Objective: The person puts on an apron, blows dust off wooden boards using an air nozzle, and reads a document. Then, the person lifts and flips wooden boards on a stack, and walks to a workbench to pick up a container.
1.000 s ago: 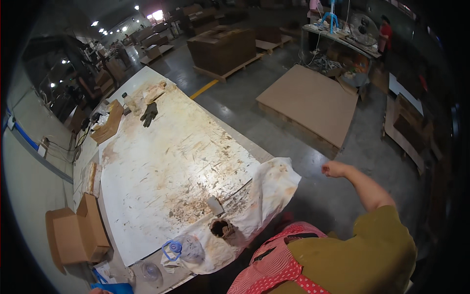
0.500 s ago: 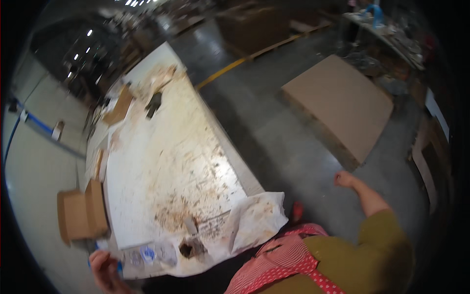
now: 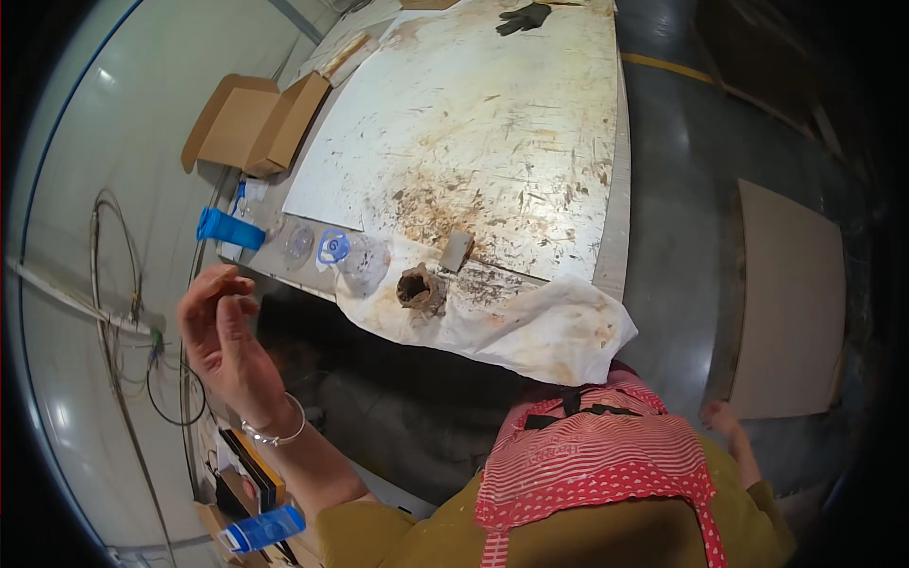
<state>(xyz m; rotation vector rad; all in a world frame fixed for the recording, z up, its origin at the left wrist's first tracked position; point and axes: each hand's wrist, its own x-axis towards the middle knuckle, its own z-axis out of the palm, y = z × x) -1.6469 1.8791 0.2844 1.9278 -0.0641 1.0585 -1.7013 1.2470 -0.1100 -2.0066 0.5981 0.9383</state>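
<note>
My left hand point(image 3: 220, 341), a silver bracelet at its wrist, is raised off the table's near left corner. Its fingers are loosely bent with the thumb apart, and nothing shows in them. Closest to it stand a blue cup point(image 3: 230, 228) and a clear plastic container with a blue top point(image 3: 352, 257). Over the floor at my right side, my right hand point(image 3: 721, 417) hangs loosely closed, with nothing visible in it. Between the hands, a ragged brown hollow piece point(image 3: 419, 290) and a small grey block point(image 3: 456, 251) lie on a stained white cloth point(image 3: 559, 327).
The white board point(image 3: 483, 114) on the table is scattered with brown debris. A dark glove point(image 3: 523, 18) lies at its far end. An open cardboard box point(image 3: 251, 128) sits at the left edge. A large flat brown slab point(image 3: 791, 303) stands on the right; cables point(image 3: 104, 275) hang along the left wall.
My view has swung toward the table's near left end. My left hand has come up and further into view, and my right hand now hangs lower in the picture.
</note>
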